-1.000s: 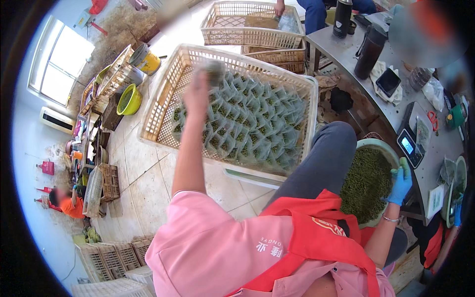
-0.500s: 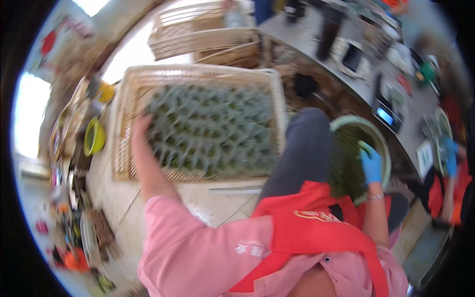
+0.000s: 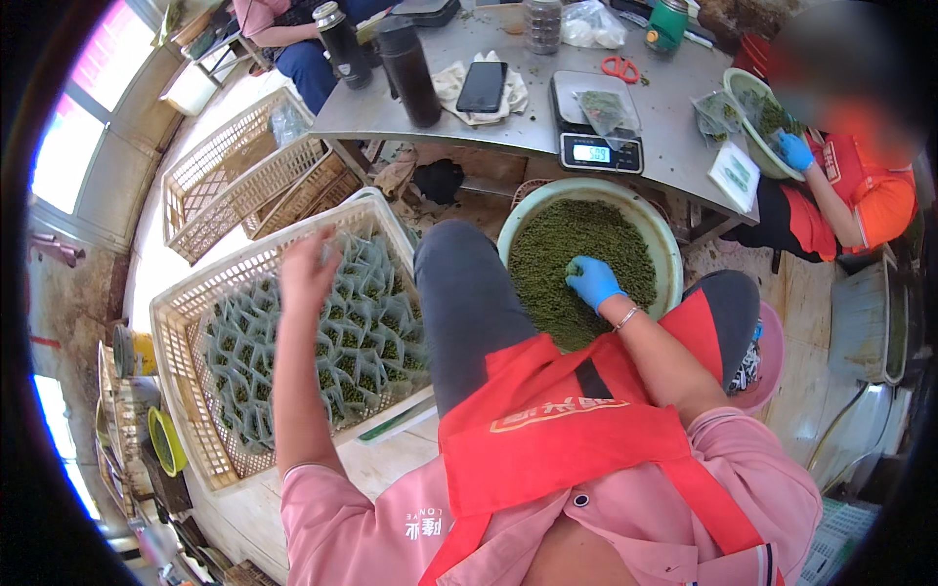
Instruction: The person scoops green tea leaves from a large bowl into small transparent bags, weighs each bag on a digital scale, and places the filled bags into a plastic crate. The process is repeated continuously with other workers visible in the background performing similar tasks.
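My right hand [image 3: 594, 283], in a blue glove, rests on small green grains like peppercorns [image 3: 559, 237] in a round pale green basin [image 3: 667, 244]. Its fingers are curled closed; anything inside them is hidden. My bare left hand [image 3: 307, 266] is raised over a cream plastic crate [image 3: 186, 391], and motion blurs its fingers. Packed upright in rows inside the crate are many small clear bags [image 3: 256, 356], with green grains showing in their open tops. The basin stands by my right knee, the crate to the left of my legs.
A metal table [image 3: 508, 117] bears a digital scale [image 3: 598, 127] with a filled bag, red scissors [image 3: 619, 69], a phone [image 3: 483, 87] and a dark flask [image 3: 408, 73]. At right a co-worker's gloved hand [image 3: 793, 150] is at another bowl. Empty crates [image 3: 230, 176] stand farther left.
The view has swung right. My left hand has gone from the crate's left side to over its far part. My right hand has moved onto the middle of the grains, fingers now curled.
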`<state>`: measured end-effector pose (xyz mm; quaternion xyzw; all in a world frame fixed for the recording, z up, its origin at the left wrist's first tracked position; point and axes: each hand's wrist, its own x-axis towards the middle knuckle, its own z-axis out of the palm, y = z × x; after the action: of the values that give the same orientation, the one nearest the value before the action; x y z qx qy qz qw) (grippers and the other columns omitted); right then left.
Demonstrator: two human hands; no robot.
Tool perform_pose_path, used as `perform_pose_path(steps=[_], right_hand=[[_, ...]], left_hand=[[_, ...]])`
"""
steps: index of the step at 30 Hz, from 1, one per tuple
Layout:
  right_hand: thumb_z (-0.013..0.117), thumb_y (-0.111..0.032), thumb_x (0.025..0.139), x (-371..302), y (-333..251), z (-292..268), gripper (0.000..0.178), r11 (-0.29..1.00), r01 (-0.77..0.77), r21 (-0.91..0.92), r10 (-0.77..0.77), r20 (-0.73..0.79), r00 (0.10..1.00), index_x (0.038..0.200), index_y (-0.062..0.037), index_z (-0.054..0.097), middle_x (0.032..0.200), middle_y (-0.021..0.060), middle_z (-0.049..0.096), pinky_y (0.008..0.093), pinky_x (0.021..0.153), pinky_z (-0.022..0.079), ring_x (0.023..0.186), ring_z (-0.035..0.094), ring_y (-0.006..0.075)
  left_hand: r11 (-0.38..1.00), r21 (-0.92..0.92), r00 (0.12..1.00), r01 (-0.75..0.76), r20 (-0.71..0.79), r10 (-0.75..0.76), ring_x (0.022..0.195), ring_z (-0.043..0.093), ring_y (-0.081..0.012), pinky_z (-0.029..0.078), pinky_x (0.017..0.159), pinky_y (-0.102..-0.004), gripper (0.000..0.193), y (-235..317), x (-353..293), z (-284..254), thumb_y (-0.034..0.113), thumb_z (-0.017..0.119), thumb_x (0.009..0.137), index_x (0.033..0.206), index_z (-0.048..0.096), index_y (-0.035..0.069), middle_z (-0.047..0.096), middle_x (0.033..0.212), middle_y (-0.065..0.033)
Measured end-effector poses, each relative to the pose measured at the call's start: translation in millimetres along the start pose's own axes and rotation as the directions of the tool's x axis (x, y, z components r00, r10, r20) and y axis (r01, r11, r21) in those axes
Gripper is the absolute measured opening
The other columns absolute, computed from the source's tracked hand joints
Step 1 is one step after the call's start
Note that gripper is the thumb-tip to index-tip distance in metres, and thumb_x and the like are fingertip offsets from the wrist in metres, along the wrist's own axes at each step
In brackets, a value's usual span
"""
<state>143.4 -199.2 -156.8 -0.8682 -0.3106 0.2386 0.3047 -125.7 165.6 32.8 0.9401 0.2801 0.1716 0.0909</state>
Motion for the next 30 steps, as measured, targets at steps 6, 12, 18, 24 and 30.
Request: perform_pose_path(steps=[6, 12, 18, 24, 30], right_hand=[[0.062, -0.008, 0.08, -17.2, -50.3, -93.4, 0.014, 0.696, -0.17, 0.697, 0.087, 0.154, 0.984, 0.093, -0.0029, 0.061, 0.073, 0.0036, 0.062, 0.0252, 0.048, 0.045, 0.053, 0.055, 0.0099], [0.06, -0.008, 0.082, -25.1, -59.6, -123.8, 0.017, 0.411, -0.18, 0.894, 0.03, 0.184, 0.983, 0.099, -0.0061, 0.058, 0.08, 0.0025, 0.062, 0.0228, 0.053, 0.046, 0.058, 0.056, 0.0099], [0.061, -0.007, 0.082, -23.5, -55.9, -124.7, 0.017, 0.301, -0.117, 0.947, 0.078, 0.097, 0.992, 0.099, -0.0055, 0.059, 0.081, 0.0039, 0.063, 0.0235, 0.057, 0.048, 0.062, 0.058, 0.0104], [0.061, -0.007, 0.083, -15.4, -50.8, -137.2, 0.02, 0.266, -0.067, 0.962, 0.105, 0.04, 0.994, 0.102, -0.0033, 0.059, 0.084, 0.0065, 0.064, 0.0254, 0.059, 0.05, 0.066, 0.06, 0.0126], [0.058, -0.006, 0.084, 51.2, -83.3, -166.9, 0.027, 0.008, 0.234, 0.972, 0.067, -0.234, 0.97, 0.11, -0.0001, 0.055, 0.091, 0.0106, 0.064, 0.0309, 0.07, 0.053, 0.08, 0.063, 0.0203]], left_hand=[[0.785, -0.484, 0.887, -0.386, 0.038, 0.459, 0.076, 0.064, -0.0241, 0.05, 0.077, -0.0365, 0.03, 176.8, 29.3, 89.1, 0.02, 0.063, 0.078, 0.106, 0.062, 0.009, 0.066, 0.088, -0.012], [0.158, -0.818, 0.647, 0.554, 0.542, 0.537, 0.083, 0.064, -0.0203, 0.05, 0.078, -0.0305, 0.056, 267.5, 21.3, 151.7, 0.009, 0.062, 0.083, 0.13, 0.036, -0.005, 0.055, 0.117, -0.0186], [0.164, -0.728, 0.587, 0.666, 0.647, 0.487, 0.062, 0.063, -0.0139, 0.051, 0.06, -0.0249, 0.016, 279.9, 7.4, 155.9, 0.009, 0.062, 0.084, 0.093, 0.058, -0.004, 0.065, 0.078, -0.0091], [0.36, -0.721, 0.566, 0.592, 0.69, 0.451, 0.061, 0.061, -0.0137, 0.05, 0.057, -0.0255, 0.012, 266.5, 3.1, 166.8, 0.008, 0.062, 0.082, 0.087, 0.059, -0.003, 0.063, 0.073, -0.0084], [0.216, -0.801, 0.712, 0.559, 0.597, 0.369, 0.063, 0.062, -0.0143, 0.05, 0.06, -0.0255, 0.017, 267.8, 13.0, 171.5, 0.014, 0.057, 0.089, 0.094, 0.057, -0.002, 0.064, 0.078, -0.0084]])
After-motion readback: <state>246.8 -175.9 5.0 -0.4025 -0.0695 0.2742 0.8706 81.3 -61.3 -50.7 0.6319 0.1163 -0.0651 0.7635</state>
